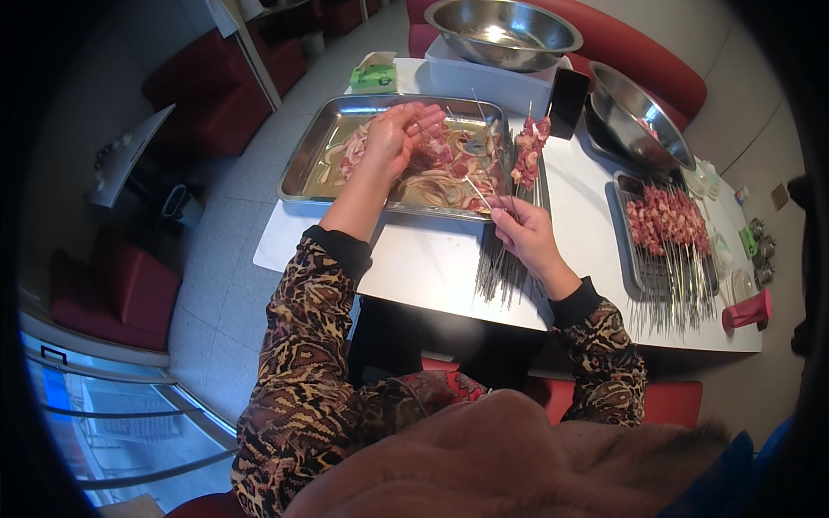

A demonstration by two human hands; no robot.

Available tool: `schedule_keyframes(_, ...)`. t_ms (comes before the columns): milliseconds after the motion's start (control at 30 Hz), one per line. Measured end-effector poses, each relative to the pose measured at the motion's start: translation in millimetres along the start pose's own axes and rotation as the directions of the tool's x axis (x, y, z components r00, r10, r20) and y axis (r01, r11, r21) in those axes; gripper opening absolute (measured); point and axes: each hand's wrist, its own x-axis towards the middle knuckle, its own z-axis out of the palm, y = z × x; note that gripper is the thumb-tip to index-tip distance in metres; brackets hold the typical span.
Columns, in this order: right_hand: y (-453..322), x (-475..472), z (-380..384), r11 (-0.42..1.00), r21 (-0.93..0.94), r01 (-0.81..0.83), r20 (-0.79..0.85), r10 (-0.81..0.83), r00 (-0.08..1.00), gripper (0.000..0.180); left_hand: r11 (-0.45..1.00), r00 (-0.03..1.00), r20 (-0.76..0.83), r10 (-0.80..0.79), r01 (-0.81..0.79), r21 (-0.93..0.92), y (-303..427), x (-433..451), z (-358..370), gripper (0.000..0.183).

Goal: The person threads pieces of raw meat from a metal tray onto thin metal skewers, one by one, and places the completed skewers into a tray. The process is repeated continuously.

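My left hand (398, 136) is over a rectangular steel tray (301, 162) of sliced onion (431, 188) and raw meat pieces (440, 152); its palm is turned up and its fingers are bent, and whether they hold meat cannot be told. My right hand (521, 226) grips thin metal skewers (479, 192) at the tray's near right corner, their tips reaching over the tray. Beside the tray, more bare skewers (502, 275) lie in a bundle under and near my right hand. Skewers threaded with meat (531, 152) rest at the tray's right edge.
A steel bowl (505, 32) stands on a plastic tub (499, 81) behind the tray, near a tissue pack (374, 78) and a dark phone (568, 103). Another steel bowl (641, 116) tilts at the right. Many meat skewers (670, 223) fill a smaller tray (631, 272). A pink container (748, 311) is at the table's right end.
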Motion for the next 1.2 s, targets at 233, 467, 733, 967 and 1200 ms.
schedule_keyframes(233, -7, -2, 5, 1.000, -0.014, 0.009, -0.007, -0.009, 1.000, 0.023, 0.998, 0.998, -0.041, 0.054, -0.056, -0.032, -4, -2, 8, 0.018)
schedule_keyframes(467, -1, -1, 3, 1.000, 0.008, 0.011, -0.018, -0.010, 1.000, 0.028, 0.995, 0.997, -0.009, 0.082, -0.083, -0.062, -7, -4, 9, 0.017)
schedule_keyframes(733, -4, -3, 5, 1.000, 0.009, 0.017, -0.020, -0.017, 1.000, 0.024, 0.993, 0.994, -0.010, 0.105, -0.106, -0.047, -10, -4, 11, 0.017)
schedule_keyframes(967, -4, -3, 6, 1.000, -0.003, 0.029, -0.029, -0.029, 0.999, 0.025, 0.991, 0.993, -0.040, 0.110, -0.112, -0.066, -8, -7, 13, 0.016)
schedule_keyframes(1200, -3, -4, 7, 0.999, 0.042, 0.013, -0.017, -0.012, 1.000, 0.025, 0.992, 0.993, -0.047, 0.107, -0.110, -0.066, -10, -5, 13, 0.017)
